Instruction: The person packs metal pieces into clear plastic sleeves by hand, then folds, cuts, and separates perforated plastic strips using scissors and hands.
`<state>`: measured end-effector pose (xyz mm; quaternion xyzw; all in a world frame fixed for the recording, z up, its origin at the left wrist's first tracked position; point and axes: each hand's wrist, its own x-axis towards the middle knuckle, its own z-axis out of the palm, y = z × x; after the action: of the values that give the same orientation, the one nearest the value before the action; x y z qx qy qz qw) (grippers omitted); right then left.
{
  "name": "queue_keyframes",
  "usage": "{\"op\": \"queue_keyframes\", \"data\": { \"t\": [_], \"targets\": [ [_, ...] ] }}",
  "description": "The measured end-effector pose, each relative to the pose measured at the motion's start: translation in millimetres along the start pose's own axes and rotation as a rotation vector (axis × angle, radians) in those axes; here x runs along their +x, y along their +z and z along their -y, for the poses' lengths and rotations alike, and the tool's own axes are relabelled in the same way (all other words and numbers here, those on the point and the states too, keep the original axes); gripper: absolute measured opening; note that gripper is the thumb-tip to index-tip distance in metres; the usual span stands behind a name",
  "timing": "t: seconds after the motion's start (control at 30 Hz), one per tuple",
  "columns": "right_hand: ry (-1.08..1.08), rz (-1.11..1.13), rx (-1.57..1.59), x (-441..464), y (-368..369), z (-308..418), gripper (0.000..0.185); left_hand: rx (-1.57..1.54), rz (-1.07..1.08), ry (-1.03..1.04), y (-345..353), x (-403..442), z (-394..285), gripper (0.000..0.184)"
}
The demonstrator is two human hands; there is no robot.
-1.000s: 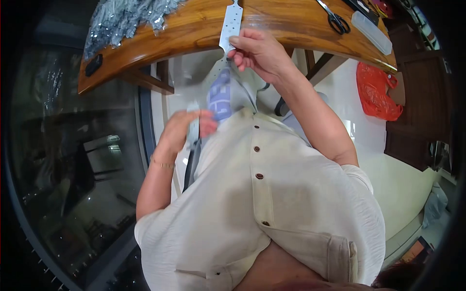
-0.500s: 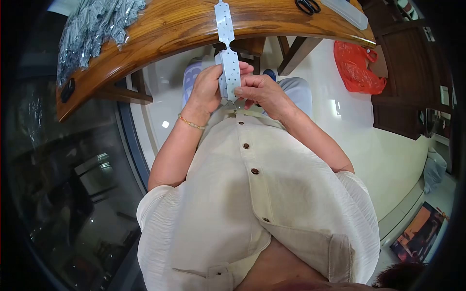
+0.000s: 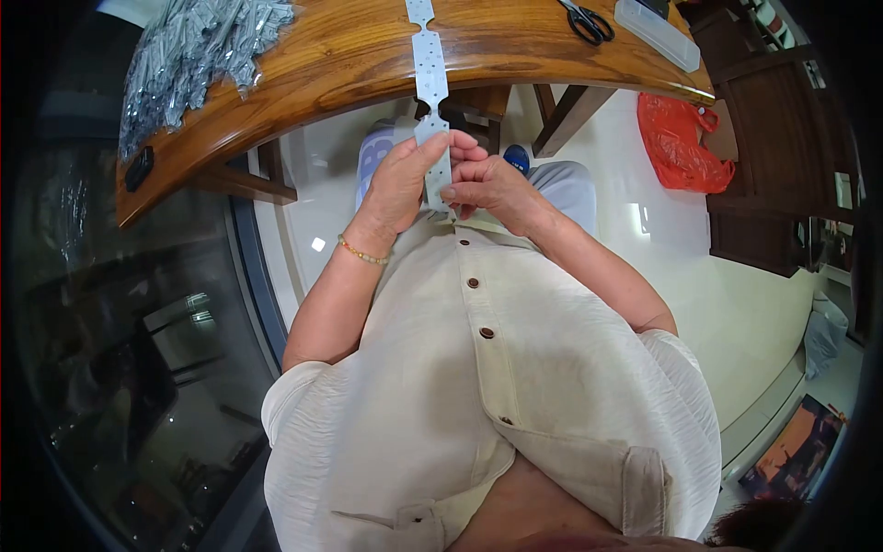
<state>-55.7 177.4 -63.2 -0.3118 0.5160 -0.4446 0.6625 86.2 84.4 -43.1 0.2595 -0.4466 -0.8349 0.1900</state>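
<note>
Across the near edge of the desk [image 3: 340,60], a pale dotted strip [image 3: 430,66] runs down between both hands. The left hand's [image 3: 397,189] grip is closed around it, thumb on top; the right hand's [image 3: 501,193] grip pinches its lower end. Shiny plastic packets [image 3: 198,60] lie toward the desk's left corner.

Pale dotted strip [image 3: 430,69], brown grained table [image 3: 340,55], red bag [image 3: 673,152]

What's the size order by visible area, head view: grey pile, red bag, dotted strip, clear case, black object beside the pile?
1. Grey pile
2. Red bag and dotted strip: too close to rank; strip longer but narrower
3. Clear case
4. Black object
</note>
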Motion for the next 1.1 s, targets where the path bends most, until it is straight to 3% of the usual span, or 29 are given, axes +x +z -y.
{"op": "queue_keyframes", "data": {
  "t": [0.03, 0.13, 0.17, 0.27, 0.37, 0.5, 0.6, 0.7, 0.77, 0.83, 1.03, 1.1],
  "targets": [
    [-0.045, 0.082, -0.002, -0.6, -0.1, 4.4, 0.015, 0.021, -0.037, -0.008, 0.1, -4.5, -4.8, 0.041],
    [0.057, 0.287, -0.268, 7.8, -12.1, 38.4, 0.020, 0.325, 0.126, 0.085, -18.4, -33.2, -29.5, 0.035],
    [0.032, 0.345, -0.344, 20.4, -24.7, 43.0, 0.026, 0.477, 0.075, 0.070, -18.7, -49.2, -39.8, 0.034],
    [-0.023, 0.213, -0.222, 40.9, -20.2, 74.2, 0.032, 0.478, 0.028, 0.003, -42.2, -91.8, -46.7, 0.037],
    [-0.065, 0.164, 0.043, 67.0, 6.0, 82.5, 0.034, 0.728, 0.027, -0.064, -50.0, -129.8, -51.5, 0.042],
    [-0.127, 0.107, 0.077, 90.3, 41.8, 72.1, 0.018, 0.778, 0.046, -0.307, -39.5, -169.2, -50.2, 0.041],
    [-0.192, 0.109, 0.149, 79.3, 47.1, 62.8, 0.016, 0.745, -0.121, -0.336, -67.1, -177.6, -34.0, 0.041],
    [-0.136, 0.140, 0.232, 43.8, 44.3, 64.3, 0.018, 0.351, -0.444, -0.279, -99.6, -147.1, -8.9, 0.036],
    [-0.078, 0.157, 0.236, 24.3, 34.8, 51.2, 0.020, 0.225, -0.320, -0.160, -94.2, -103.3, -6.0, 0.037],
    [-0.040, 0.040, 0.167, 11.1, 25.0, 34.7, 0.020, -0.101, -0.349, -0.036, -62.4, -58.3, -4.6, 0.037],
    [-0.040, -0.050, 0.048, -10.4, 3.7, 11.7, 0.020, -0.264, 0.073, -0.105, -23.2, 10.0, 3.5, 0.036],
    [-0.047, -0.069, 0.024, -11.7, 4.7, 9.8, 0.020, -0.269, 0.099, -0.090, -15.8, 13.9, 7.0, 0.037]
  ]
}}
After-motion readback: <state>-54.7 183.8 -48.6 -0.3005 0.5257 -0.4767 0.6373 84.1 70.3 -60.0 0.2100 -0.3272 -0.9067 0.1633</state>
